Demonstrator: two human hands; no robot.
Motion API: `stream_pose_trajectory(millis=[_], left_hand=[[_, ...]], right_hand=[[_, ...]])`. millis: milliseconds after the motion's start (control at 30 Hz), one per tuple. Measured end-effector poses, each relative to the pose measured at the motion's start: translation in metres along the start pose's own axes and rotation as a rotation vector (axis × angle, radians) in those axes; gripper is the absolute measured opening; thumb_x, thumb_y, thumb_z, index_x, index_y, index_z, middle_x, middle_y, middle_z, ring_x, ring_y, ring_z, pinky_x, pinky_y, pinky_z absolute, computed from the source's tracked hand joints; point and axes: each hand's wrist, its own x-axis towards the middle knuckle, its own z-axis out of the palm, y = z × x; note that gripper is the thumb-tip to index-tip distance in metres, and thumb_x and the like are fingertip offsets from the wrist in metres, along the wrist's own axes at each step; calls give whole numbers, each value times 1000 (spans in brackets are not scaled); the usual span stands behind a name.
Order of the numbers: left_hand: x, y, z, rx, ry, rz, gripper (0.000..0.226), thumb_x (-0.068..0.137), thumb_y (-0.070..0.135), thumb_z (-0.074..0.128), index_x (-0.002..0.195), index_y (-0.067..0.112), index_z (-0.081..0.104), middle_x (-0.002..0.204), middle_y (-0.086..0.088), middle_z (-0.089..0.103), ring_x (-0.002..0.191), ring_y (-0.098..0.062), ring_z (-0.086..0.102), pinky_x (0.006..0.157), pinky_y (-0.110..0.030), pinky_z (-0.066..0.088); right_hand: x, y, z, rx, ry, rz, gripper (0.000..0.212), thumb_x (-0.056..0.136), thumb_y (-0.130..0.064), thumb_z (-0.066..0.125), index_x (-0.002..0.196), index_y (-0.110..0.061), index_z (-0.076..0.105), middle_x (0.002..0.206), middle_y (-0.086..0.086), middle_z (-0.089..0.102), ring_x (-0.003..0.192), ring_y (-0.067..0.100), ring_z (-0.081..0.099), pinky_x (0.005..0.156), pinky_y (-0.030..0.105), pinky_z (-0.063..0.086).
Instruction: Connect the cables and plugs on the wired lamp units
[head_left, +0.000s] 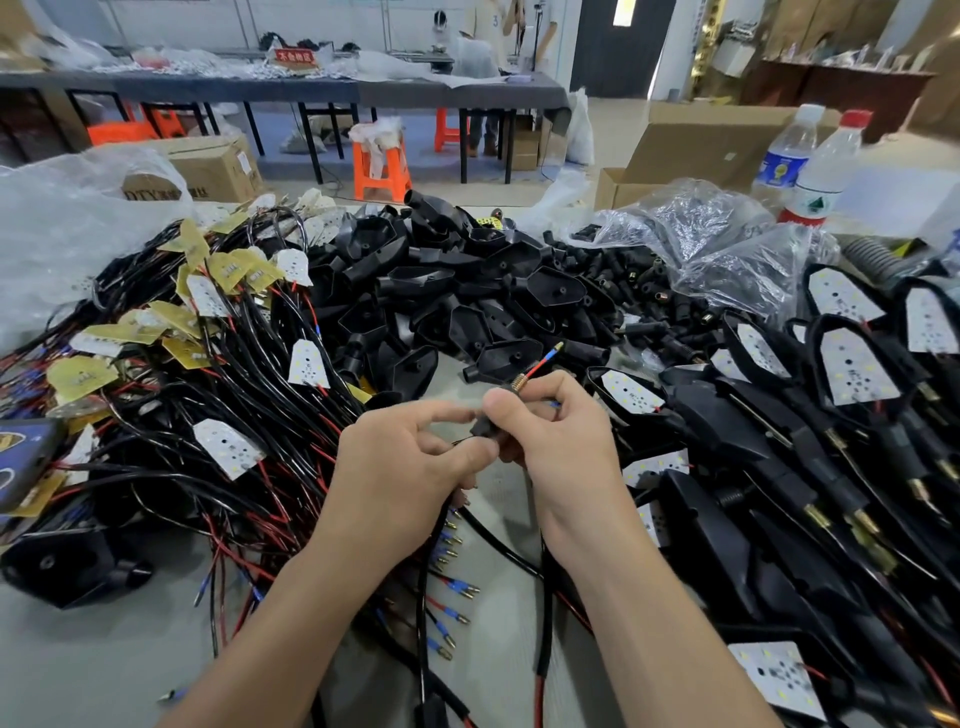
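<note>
While both hands meet above the middle of the grey worktable (93, 654), the right hand (556, 441) pinches a small black plug sleeve (484, 427) between thumb and forefinger. A coiled spring (518, 384) and a red-and-blue lead (540, 360) with a gold tip poke up out of its grip. The left hand (400, 467) pinches the sleeve's near end with thumb and forefinger, and black cables with gold-tipped ends (448, 540) hang from under its palm. Empty black lamp housings (441, 280) are heaped beyond the hands. Wired LED boards (228, 447) lie left, assembled lamp units (857, 364) right.
</note>
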Motion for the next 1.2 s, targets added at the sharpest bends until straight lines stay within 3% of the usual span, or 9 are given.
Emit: stream_pose_trajectory(millis=[67, 167, 267, 567, 633, 733, 800, 1033, 1200], left_hand=[[0, 0, 0, -9, 1, 13, 22, 84, 34, 85, 104, 40, 76, 59, 5, 73, 49, -6, 67, 53, -10, 47], [0, 1, -4, 29, 53, 31, 21, 85, 35, 85, 83, 54, 76, 57, 7, 72, 48, -2, 64, 55, -10, 47], [-2, 1, -6, 52, 23, 27, 18, 89, 31, 80, 82, 47, 80, 58, 6, 72, 49, -5, 64, 55, -17, 52], [-3, 17, -8, -396, -445, -157, 33, 95, 31, 61, 74, 12, 79, 74, -19, 76, 56, -21, 68, 62, -27, 56], [-5, 13, -4, -198, -295, -134, 21, 93, 30, 73, 76, 20, 81, 73, -5, 78, 60, -17, 71, 66, -30, 58], [-12, 8, 5, 385, 127, 168, 5, 80, 31, 84, 78, 32, 80, 66, 18, 71, 65, -2, 69, 70, -30, 60], [-16, 10, 9, 405, 148, 240, 4, 79, 31, 83, 79, 32, 79, 63, 19, 68, 63, -1, 66, 66, -29, 59], [-3, 18, -10, -300, -454, -100, 19, 70, 25, 70, 61, 8, 72, 58, -15, 68, 49, -21, 59, 55, -27, 51], [3, 6, -33, -573, -942, -102, 28, 84, 35, 71, 79, 7, 73, 69, -11, 72, 59, -20, 67, 63, -26, 54]], right_hand=[[0, -1, -1, -9, -21, -3, 20, 89, -8, 75, 81, -11, 56, 59, 1, 63, 55, 15, 56, 56, 27, 49], [2, -3, 0, -25, 6, 14, 26, 99, -28, 65, 86, -5, 63, 72, 9, 68, 58, 15, 55, 53, 22, 45], [6, -6, -2, -65, 106, -17, 28, 102, -22, 60, 82, -6, 71, 69, 1, 65, 54, 10, 48, 50, 16, 39], [7, -15, -7, 69, 188, -186, 39, 102, -17, 59, 65, -17, 73, 55, -3, 55, 46, 8, 42, 44, 17, 35], [8, -15, -10, 37, 195, -209, 40, 102, -18, 59, 65, -17, 71, 55, -1, 57, 45, 8, 44, 44, 18, 36], [9, -14, -14, -32, 227, -196, 41, 102, -21, 59, 63, -18, 70, 57, 2, 60, 45, 9, 45, 45, 20, 37], [10, -13, -15, 12, 270, -188, 42, 104, -21, 57, 64, -18, 69, 56, 3, 59, 45, 9, 44, 44, 19, 36], [14, -23, -27, 330, 403, -155, 32, 107, -17, 51, 80, -7, 64, 59, 4, 63, 44, 10, 46, 42, 20, 37], [11, -29, -26, 344, 378, -207, 29, 107, -19, 52, 85, -5, 65, 62, 6, 64, 46, 10, 49, 42, 21, 39]])
